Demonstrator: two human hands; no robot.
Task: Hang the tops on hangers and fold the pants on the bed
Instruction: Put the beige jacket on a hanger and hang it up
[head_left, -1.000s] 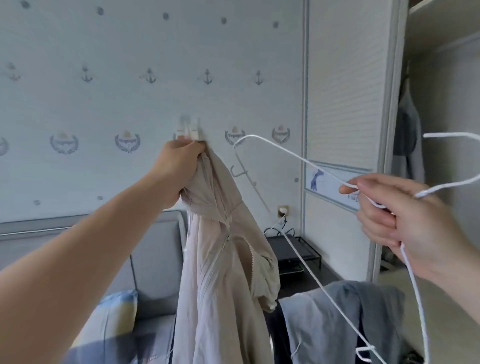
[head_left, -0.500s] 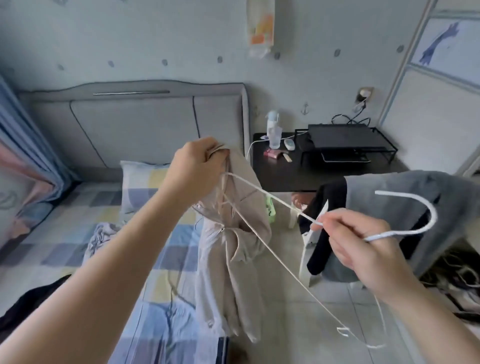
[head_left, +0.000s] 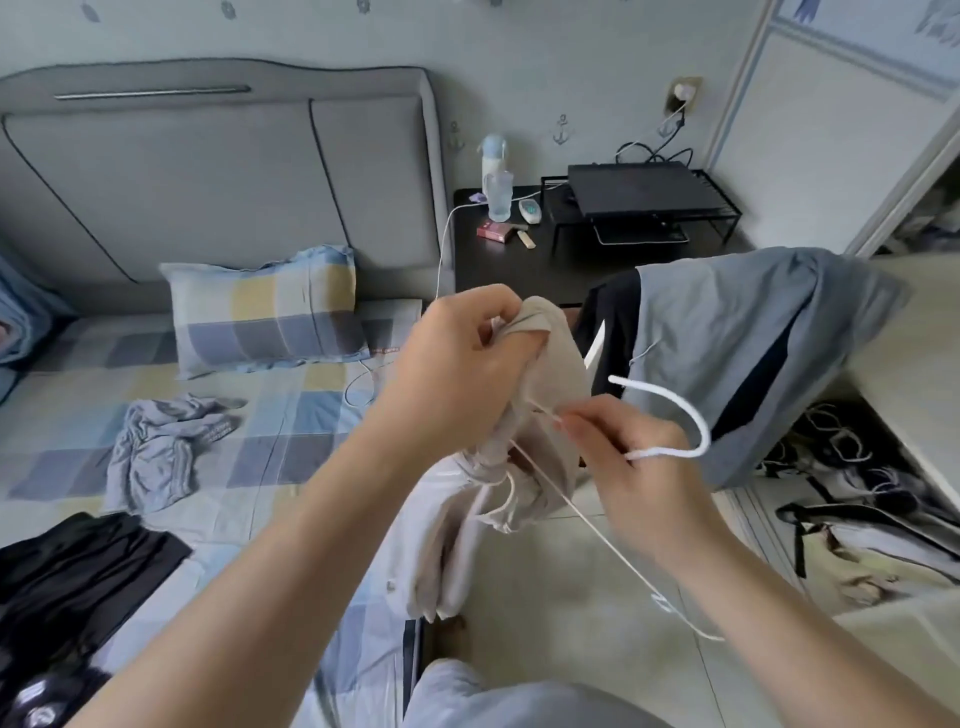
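- closest to me, a knee in pale grey cloth (head_left: 493, 696) is showing at the bottom edge, above the tiled floor (head_left: 561, 597).
- both bare forearms are reaching forward and meeting beside the bed.
- the left hand (head_left: 462, 374) is gripping the beige top (head_left: 556, 358) by a bunched upper part, fingers curled tight round the cloth.
- the rest of the top is hanging down from that grip, over the bed's edge and the floor; i am not making out which part of it is bunched.
- the right hand (head_left: 634, 467) is pinching the white wire hanger (head_left: 665, 454) just under its hook, fingers curled round the wire.
- the hook is curving out to the right of that hand; one hanger arm is running into the beige cloth, the other is slanting down toward the floor.
- on the checked bed (head_left: 291, 431) a black garment (head_left: 72, 571) is lying nearest me, with a crumpled blue-grey garment (head_left: 156, 452) beyond it.
- to the right, a grey and black garment (head_left: 737, 338) is hanging over something i am unable to see.
- further back, a checked pillow (head_left: 270, 306) is leaning against the grey headboard (head_left: 208, 156).
- a black nightstand (head_left: 519, 265) is standing beside the headboard, carrying a clear cup (head_left: 500, 197), a red packet (head_left: 492, 228) and a black box (head_left: 639, 187) on a wire rack.
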